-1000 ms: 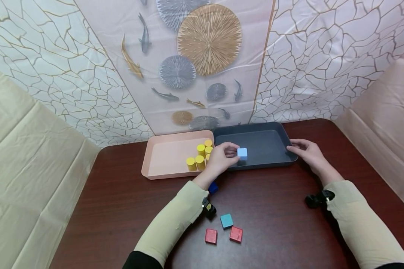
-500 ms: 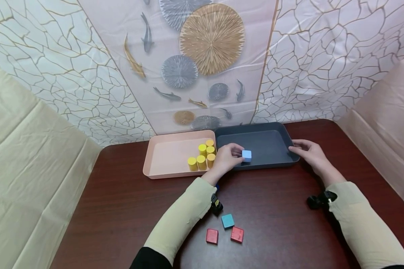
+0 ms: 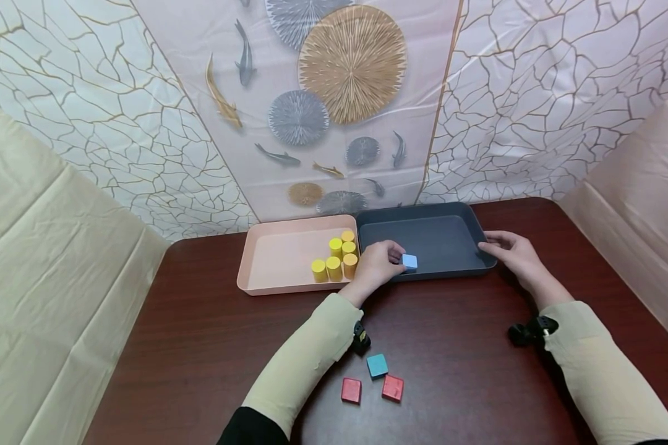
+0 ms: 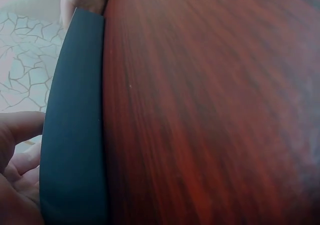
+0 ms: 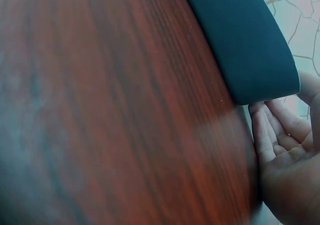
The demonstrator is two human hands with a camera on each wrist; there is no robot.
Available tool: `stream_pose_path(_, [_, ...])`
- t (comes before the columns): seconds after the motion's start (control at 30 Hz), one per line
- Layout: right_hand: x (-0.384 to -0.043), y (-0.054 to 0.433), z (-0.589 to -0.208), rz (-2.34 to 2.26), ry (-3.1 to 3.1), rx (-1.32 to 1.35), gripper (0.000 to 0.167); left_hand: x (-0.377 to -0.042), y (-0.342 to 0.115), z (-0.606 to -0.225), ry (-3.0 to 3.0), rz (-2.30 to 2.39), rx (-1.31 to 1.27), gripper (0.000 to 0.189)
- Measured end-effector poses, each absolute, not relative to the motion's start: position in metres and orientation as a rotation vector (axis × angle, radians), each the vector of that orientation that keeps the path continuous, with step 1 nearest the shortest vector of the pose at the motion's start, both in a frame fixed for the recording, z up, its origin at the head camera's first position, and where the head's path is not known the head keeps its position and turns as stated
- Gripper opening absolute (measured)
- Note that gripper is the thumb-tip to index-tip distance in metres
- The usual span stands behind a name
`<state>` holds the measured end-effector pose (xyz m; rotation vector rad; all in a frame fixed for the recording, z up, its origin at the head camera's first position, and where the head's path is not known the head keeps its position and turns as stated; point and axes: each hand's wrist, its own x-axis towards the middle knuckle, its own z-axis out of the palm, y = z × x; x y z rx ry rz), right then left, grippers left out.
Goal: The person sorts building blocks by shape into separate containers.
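In the head view my left hand (image 3: 380, 264) pinches a light blue cube (image 3: 409, 263) low over the front left part of the dark grey tray (image 3: 434, 232). Whether the cube touches the tray floor I cannot tell. My right hand (image 3: 514, 256) holds that tray's right end, thumb at the rim; in the right wrist view its fingers (image 5: 262, 130) lie against the tray's corner. The left wrist view shows the tray's front wall (image 4: 75, 125) beside the left hand (image 4: 20, 170), with the cube hidden behind it.
Left of the dark tray, touching it, stands a pink tray (image 3: 278, 256) with several yellow cylinders (image 3: 334, 267). On the brown table (image 3: 451, 358) nearer the body lie a teal cube (image 3: 377, 366) and two red cubes (image 3: 351, 390). A patterned cloth (image 3: 334, 173) hangs behind.
My left hand has moved slightly right and lowered the light blue cube. Its forearm now covers the dark blue cube seen before. The right hand keeps its hold on the tray.
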<state>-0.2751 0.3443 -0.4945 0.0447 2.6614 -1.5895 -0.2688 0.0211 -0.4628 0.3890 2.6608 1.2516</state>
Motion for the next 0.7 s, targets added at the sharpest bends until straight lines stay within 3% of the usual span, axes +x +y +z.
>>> stream_pose_path(0.7, [-0.2761,0.3443,-0.4955,-1.574,2.671,0.055,0.065,-0.2681,0.0179,-0.4623,2.633,1.256,0.434,0.025])
